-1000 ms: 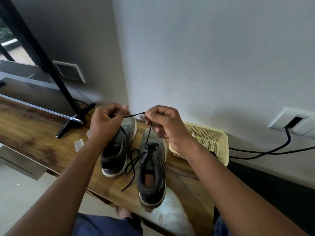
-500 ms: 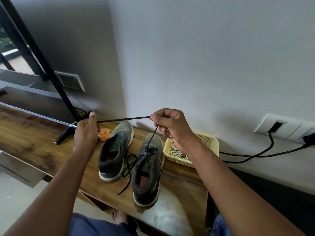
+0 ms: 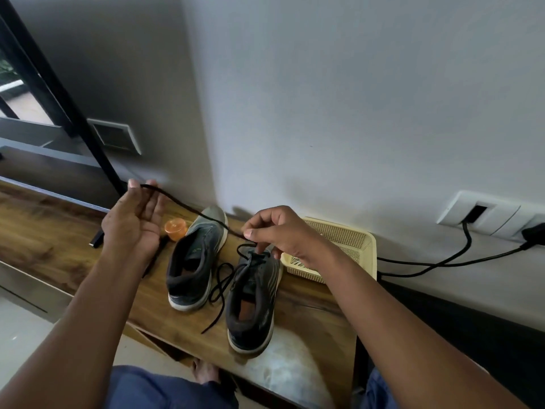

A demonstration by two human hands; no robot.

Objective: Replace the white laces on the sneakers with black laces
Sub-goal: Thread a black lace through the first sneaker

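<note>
Two grey sneakers stand side by side on the wooden bench (image 3: 59,246), the left sneaker (image 3: 194,261) unlaced. On the right sneaker (image 3: 253,296), the black lace (image 3: 188,206) runs up through the right hand (image 3: 277,231), whose grip pinches it, to the left hand (image 3: 135,219), palm open, lace draped across its fingers.

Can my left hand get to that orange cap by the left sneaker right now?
Probably yes: the left hand is open just beside the orange cap, nothing between them, only the black lace draped over its fingertips.
</note>
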